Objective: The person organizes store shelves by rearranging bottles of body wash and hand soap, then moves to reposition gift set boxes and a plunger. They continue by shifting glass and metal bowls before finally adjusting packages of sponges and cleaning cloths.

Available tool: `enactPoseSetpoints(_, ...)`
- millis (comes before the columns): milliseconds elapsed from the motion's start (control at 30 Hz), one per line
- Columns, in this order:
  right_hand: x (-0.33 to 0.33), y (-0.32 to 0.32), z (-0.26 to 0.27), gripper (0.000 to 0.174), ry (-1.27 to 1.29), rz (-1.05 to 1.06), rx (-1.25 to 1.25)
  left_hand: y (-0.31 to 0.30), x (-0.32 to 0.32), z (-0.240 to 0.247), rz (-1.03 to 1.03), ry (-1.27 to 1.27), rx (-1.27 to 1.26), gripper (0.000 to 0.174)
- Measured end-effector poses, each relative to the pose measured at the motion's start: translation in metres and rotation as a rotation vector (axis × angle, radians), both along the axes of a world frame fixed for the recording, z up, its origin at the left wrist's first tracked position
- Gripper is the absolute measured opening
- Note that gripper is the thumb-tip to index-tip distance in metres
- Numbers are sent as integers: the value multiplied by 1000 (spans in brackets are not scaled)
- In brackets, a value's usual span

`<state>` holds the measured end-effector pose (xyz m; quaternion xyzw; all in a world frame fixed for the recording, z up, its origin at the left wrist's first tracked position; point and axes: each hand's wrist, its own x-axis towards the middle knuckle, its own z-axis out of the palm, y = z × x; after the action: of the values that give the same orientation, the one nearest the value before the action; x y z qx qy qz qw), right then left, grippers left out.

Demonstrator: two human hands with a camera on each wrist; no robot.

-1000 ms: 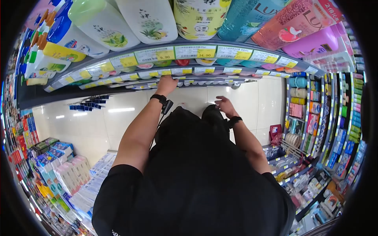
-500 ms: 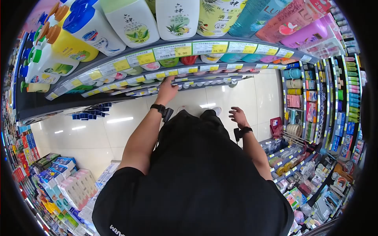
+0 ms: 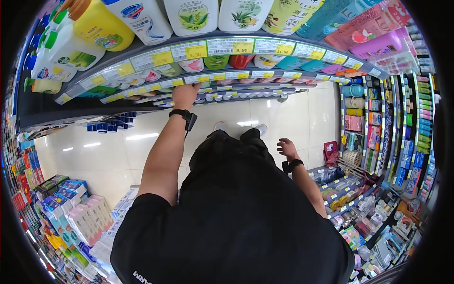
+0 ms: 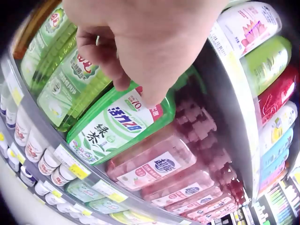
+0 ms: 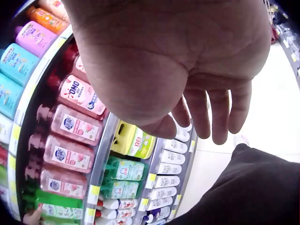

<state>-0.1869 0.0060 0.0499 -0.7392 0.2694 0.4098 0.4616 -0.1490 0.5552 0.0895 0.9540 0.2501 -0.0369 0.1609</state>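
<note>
My left hand [image 4: 154, 42] is at a lower shelf, its fingers bent and its thumb at the upper part of a green bottle [image 4: 117, 124] with a white green-tea label. It grips this bottle near the top; the neck is hidden behind the hand. Beside it stand paler green bottles [image 4: 68, 89] on one side and pink see-through bottles [image 4: 152, 161] on the other. In the head view the left hand [image 3: 185, 96] reaches under the shelf edge. My right hand [image 5: 173, 61] hangs beside the body in front of the shelving, fingers loose and holding nothing.
A top shelf [image 3: 222, 45] with price tags carries large body-wash bottles [image 3: 194, 16] close above the left hand. White bottles [image 5: 166, 180] fill a lower shelf. Tissue packs [image 3: 90, 217] are stacked behind on the left; more shelving [image 3: 378, 137] stands to the right.
The left hand has moved left along the shelf to the green bottle. The right hand has moved out to the right and lower, away from the legs. The head view has shifted along the shelf.
</note>
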Motion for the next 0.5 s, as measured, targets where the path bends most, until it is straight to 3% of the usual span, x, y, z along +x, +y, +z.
enactPoseSetpoints(133, 20, 39, 11, 43, -96, 84, 34, -2, -1, -1, -16, -17, 56, 63)
enactPoseSetpoints(200, 36, 66, 19, 44, -168, 306, 2, -1, -2, -4, -29, -27, 40, 64)
enactPoseSetpoints(267, 54, 90, 6, 41, -418, 418, 66, 0, -4, 14, -6, 10, -45, 59)
enactPoseSetpoints(333, 76, 140, 42, 42, -673, 695, -28, 3, -13, 19, 12, 48, -130, 53)
enactPoseSetpoints(400, 90, 192, 80, 40, -700, 756, 30, 12, -28, 11, -9, -235, -98, 41)
enactPoseSetpoints(500, 100, 251, 122, 39, -731, 845, 68, 20, -43, 29, 31, -149, -163, 44)
